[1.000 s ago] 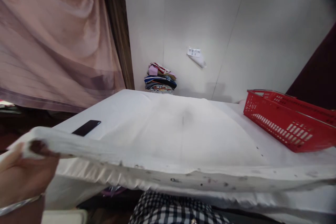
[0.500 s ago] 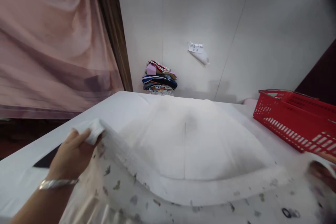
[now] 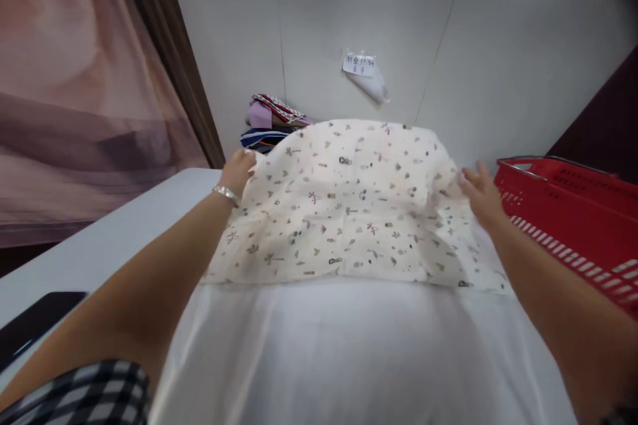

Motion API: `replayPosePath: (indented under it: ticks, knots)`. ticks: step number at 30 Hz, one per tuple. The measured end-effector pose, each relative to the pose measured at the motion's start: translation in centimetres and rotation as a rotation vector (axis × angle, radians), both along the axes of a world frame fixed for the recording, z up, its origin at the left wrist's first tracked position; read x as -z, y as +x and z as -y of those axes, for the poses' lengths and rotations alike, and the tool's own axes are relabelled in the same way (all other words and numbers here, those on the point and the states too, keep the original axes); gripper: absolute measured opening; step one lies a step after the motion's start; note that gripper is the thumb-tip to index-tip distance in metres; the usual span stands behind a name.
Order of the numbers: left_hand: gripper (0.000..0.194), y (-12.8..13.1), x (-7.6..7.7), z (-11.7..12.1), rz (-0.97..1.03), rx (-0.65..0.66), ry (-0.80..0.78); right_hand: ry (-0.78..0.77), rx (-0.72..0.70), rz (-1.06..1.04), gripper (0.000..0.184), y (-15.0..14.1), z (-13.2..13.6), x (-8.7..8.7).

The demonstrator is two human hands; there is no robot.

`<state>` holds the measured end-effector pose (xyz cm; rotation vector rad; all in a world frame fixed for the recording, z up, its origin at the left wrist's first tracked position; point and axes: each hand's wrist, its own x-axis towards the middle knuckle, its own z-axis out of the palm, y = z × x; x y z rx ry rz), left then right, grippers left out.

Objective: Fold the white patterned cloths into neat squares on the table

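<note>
A thin white cloth (image 3: 349, 212) with small printed plants and figures stretches between my hands, its far part lifted off the table. Its printed side faces me along the far strip, and plain white fabric (image 3: 359, 352) spreads from that strip's near edge toward me. Closed on the far left part is my left hand (image 3: 238, 172), with a silver bracelet at the wrist. My right hand (image 3: 481, 194) grips the far right part beside a red basket, thumb and finger pinched with other fingers raised.
The red plastic basket (image 3: 573, 212) stands on the right of the white table (image 3: 134, 212). A dark flat device (image 3: 40, 319) lies at the left. Folded clothes (image 3: 269, 123) are stacked by the wall behind the cloth. A pink curtain (image 3: 60, 80) hangs left.
Both hands have moved forward and inward, carrying the cloth's edge away from me. The printed side now shows over the far part, where plain white showed before.
</note>
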<state>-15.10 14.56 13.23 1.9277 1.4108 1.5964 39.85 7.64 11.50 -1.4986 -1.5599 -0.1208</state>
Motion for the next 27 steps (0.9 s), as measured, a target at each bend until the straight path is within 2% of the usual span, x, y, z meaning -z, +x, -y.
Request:
replayPosePath:
  ticks: [2, 5, 6, 8, 10, 11, 13, 17, 22, 25, 27]
  knots:
    - [0.037, 0.2, 2.0, 2.2, -0.034, -0.114, -0.025, -0.063, -0.01, 0.11, 0.055, -1.2, 3.2, 3.8]
    - [0.038, -0.9, 4.8, 7.9, -0.341, -0.175, -0.1, -0.162, -0.147, 0.217, 0.033, -1.2, 9.5, 9.4]
    - [0.039, -1.5, 5.7, 9.9, -0.444, -0.142, -0.154, -0.218, -0.191, 0.255, 0.03, -0.8, 11.4, 11.0]
    - [0.038, -2.5, 7.9, 13.7, -0.643, 0.005, -0.179, -0.297, -0.187, 0.297, 0.03, 0.5, 14.6, 13.6]
    - [0.037, -3.0, 10.0, 16.3, -0.819, 0.152, -0.171, -0.365, -0.184, 0.355, 0.034, 1.9, 16.4, 15.3]
    - [0.037, -3.1, 10.9, 17.2, -0.893, 0.186, -0.185, -0.392, -0.158, 0.382, 0.038, 2.6, 16.7, 15.8]
    - [0.037, -3.0, 12.2, 17.8, -0.987, 0.145, -0.215, -0.424, -0.111, 0.437, 0.041, 3.8, 16.5, 16.3]
    - [0.045, -2.0, 12.8, 16.6, -1.081, -0.032, -0.325, -0.457, 0.003, 0.546, 0.043, 5.4, 14.1, 16.4]
    - [0.041, -0.8, 11.5, 15.1, -1.097, -0.198, -0.452, -0.498, 0.101, 0.537, 0.047, 7.4, 12.4, 15.8]
    - [0.032, -0.9, 9.8, 16.5, -1.099, -0.225, -0.386, -0.473, 0.098, 0.514, 0.049, 9.5, 14.1, 14.8]
    - [0.027, -1.3, 8.7, 18.8, -1.109, -0.198, -0.286, -0.406, 0.039, 0.517, 0.049, 11.6, 16.7, 14.6]
